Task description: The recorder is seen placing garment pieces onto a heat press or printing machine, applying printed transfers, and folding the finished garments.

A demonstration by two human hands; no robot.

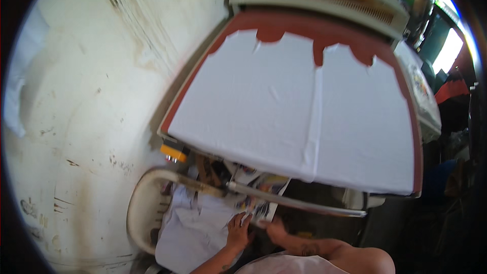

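Reaching low under the press bed (406, 96), the left hand (238, 231) lies flat and spread on printed sheets (264, 187) while the right hand (274, 229), its grasp unclear, pinches their edge, so a tug could tear or scatter them.
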